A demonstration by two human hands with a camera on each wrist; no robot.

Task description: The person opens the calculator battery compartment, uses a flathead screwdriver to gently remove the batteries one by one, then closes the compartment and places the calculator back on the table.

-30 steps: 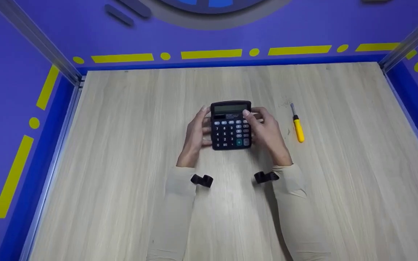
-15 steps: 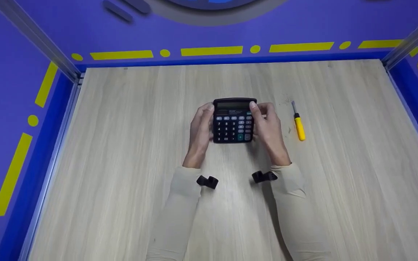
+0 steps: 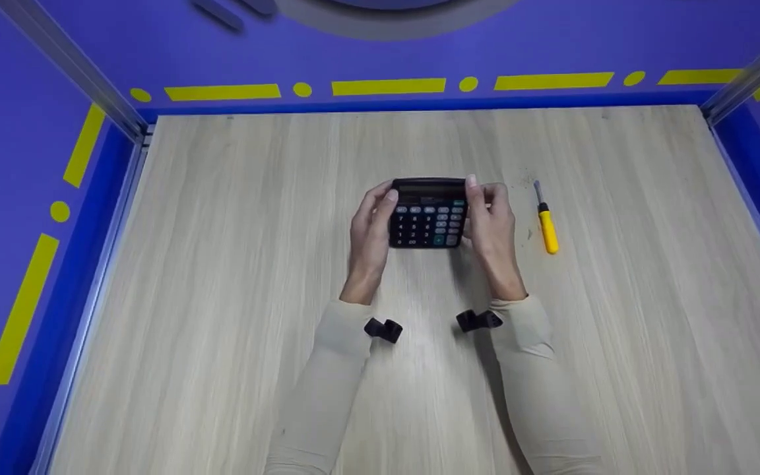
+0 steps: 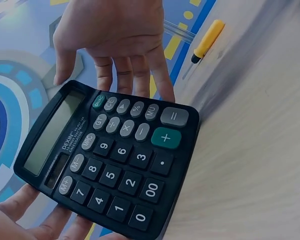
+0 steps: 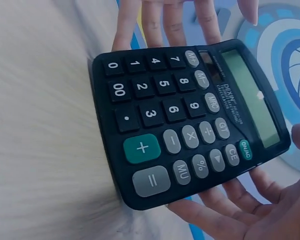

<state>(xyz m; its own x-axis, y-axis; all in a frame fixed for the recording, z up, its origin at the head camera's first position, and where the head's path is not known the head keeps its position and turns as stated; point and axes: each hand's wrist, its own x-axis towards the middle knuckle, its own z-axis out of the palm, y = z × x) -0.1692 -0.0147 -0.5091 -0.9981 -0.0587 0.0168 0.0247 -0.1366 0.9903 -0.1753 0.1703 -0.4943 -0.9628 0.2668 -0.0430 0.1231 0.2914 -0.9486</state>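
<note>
On the far left, the left hand [image 3: 370, 237] has the calculator [image 3: 427, 218] just off its inner side, the device's left edge lying in the space between thumb and fingers. It's a part-closed hold: the thumb points up in front, near the display, while the fingers slip behind the edge. Whether that thumb actually presses is hard to tell. Below the calculator and to its left, the forearm slants up in a pale sleeve [image 3: 327, 382], a black wrist mount [image 3: 384, 330] at the cuff.

Centre stage, the calculator itself, held between both hands over the wooden table [image 3: 221, 264], tilted with its display end raised and its keys facing the person. Contact between its lower edge and the wood can't be made out.

On to the calculator's right edge, and the right hand [image 3: 493, 231] has it from that side, also partly closed around it: thumb upright by the top corner, fingers bent in behind. That forearm leans in from below and to the right of the calculator.

Farther right, well clear of the calculator, a yellow-handled screwdriver [image 3: 549, 231] lies on the table, its tip pointing away from the person.
</note>
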